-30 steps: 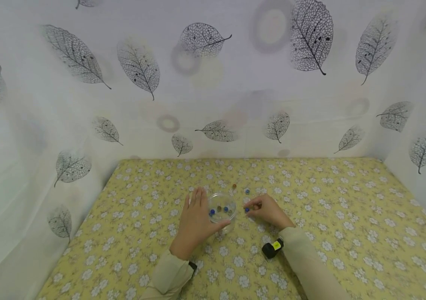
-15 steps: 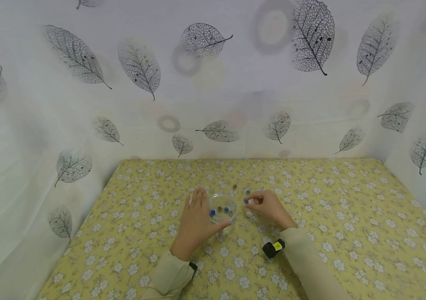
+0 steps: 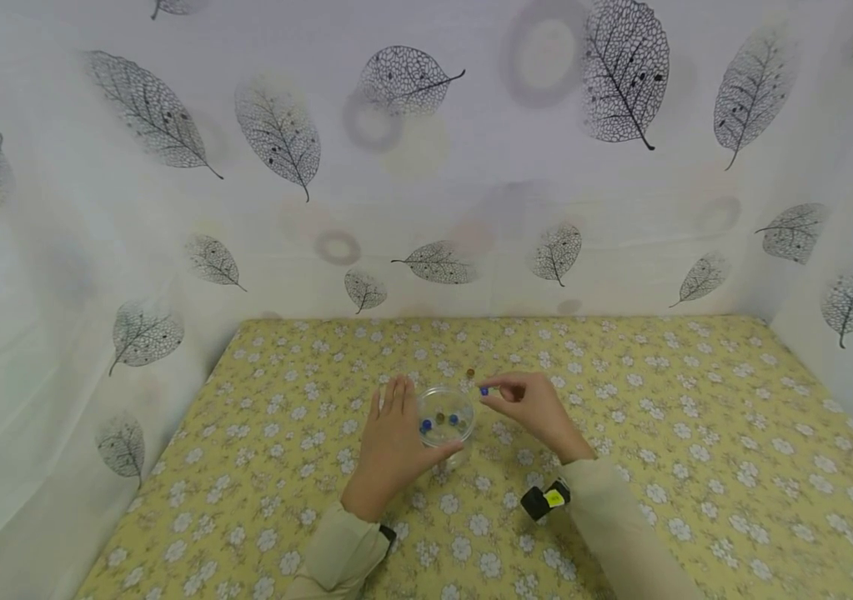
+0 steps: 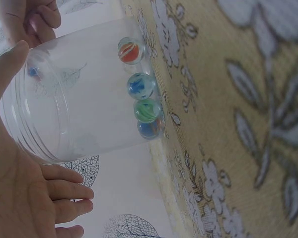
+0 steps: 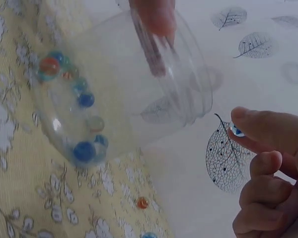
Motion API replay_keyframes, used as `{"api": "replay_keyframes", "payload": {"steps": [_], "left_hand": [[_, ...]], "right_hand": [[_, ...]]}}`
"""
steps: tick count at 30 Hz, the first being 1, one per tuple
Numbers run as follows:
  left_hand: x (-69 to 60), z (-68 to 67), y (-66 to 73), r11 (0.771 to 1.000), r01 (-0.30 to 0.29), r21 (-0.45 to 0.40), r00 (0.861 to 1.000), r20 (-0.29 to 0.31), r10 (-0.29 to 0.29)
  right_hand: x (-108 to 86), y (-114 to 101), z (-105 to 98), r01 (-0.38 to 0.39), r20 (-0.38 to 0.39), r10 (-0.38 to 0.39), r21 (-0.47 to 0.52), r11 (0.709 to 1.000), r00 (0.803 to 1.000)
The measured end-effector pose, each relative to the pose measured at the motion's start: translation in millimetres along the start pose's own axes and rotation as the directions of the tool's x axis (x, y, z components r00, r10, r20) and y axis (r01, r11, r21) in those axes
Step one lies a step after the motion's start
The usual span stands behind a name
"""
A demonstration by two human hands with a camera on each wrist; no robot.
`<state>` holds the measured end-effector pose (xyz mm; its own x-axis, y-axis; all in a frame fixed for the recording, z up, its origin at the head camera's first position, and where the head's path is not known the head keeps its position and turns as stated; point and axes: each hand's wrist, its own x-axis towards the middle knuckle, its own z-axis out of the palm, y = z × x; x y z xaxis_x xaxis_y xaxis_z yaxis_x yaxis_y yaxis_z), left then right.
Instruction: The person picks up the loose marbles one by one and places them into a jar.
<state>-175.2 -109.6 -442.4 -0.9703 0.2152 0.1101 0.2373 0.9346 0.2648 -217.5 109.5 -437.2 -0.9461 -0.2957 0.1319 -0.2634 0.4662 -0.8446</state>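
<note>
A clear plastic jar (image 4: 97, 94) stands upright on the cloth, with several glass marbles on its floor, among them a green one (image 4: 146, 110) and an orange-streaked one (image 4: 129, 51). My left hand (image 3: 390, 442) lies against the jar's near left side, thumb by the rim and the other fingers straight. Just right of the jar's mouth, my right hand (image 3: 534, 412) pinches a blue marble (image 3: 484, 391) between thumb and index finger. In the right wrist view that marble is partly covered by the thumb, while the remaining fingers curl inward.
Beyond the jar an orange-brown marble (image 3: 470, 373) lies on the yellow flowered cloth (image 3: 651, 400). A blue marble (image 5: 149, 235) shows at the bottom edge of the right wrist view. Behind the table hangs a white leaf-print curtain (image 3: 486, 183).
My right hand has lifted the blue marble off the cloth and carried it up and left towards the jar's mouth. The left hand and jar have stayed put.
</note>
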Motion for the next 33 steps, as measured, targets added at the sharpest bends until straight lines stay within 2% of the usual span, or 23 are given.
{"api": "replay_keyframes", "payload": {"steps": [3, 9, 19, 26, 33], "left_hand": [[-0.5, 0.0, 0.1, 1.000, 0.000, -0.003, 1.000, 0.001, 0.000], [-1.7, -0.4, -0.6, 1.000, -0.001, -0.002, 1.000, -0.001, 0.001], [-0.5, 2.7, -2.7, 1.000, -0.016, 0.002, 1.000, -0.012, 0.016], [0.0, 2.8, -3.3, 1.000, -0.023, 0.017, 1.000, -0.016, 0.024], [-0.3, 1.7, -2.1, 1.000, -0.018, -0.001, 1.000, -0.001, 0.018]], "right_hand": [[-0.9, -4.7, 2.5, 0.027, 0.032, -0.028, 0.020, 0.999, 0.999], [-2.0, -10.7, 9.8, 0.082, 0.108, -0.082, 0.001, 0.997, 0.991], [-3.3, -16.5, 15.4, 0.101, 0.152, -0.099, -0.004, 0.995, 0.983], [0.8, -15.9, 14.0, 0.150, 0.199, -0.141, -0.029, 0.988, 0.970], [3.3, -14.4, 12.7, 0.135, 0.247, -0.119, -0.048, 0.990, 0.962]]}}
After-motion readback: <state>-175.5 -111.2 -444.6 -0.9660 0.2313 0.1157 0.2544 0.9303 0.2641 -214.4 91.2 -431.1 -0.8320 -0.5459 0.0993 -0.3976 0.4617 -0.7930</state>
